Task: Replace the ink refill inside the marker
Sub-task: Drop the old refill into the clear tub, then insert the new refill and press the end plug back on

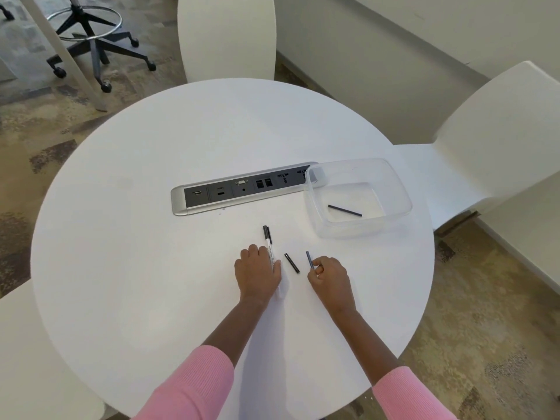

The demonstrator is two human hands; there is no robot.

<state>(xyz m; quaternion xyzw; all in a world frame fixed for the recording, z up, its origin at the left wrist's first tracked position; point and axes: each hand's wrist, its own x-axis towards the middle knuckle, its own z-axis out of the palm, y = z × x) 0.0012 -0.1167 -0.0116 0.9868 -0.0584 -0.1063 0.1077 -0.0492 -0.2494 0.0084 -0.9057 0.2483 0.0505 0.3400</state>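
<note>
A round white table stands among white chairs on carpet. A socket strip lies mid-table; right of it, a clear tub holds a refill. The left hand rests loosely curled against the marker. The right hand pinches a dark refill. A cap lies between them.

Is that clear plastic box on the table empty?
No, the clear plastic container holds one thin dark stick lying flat on its bottom.
</note>
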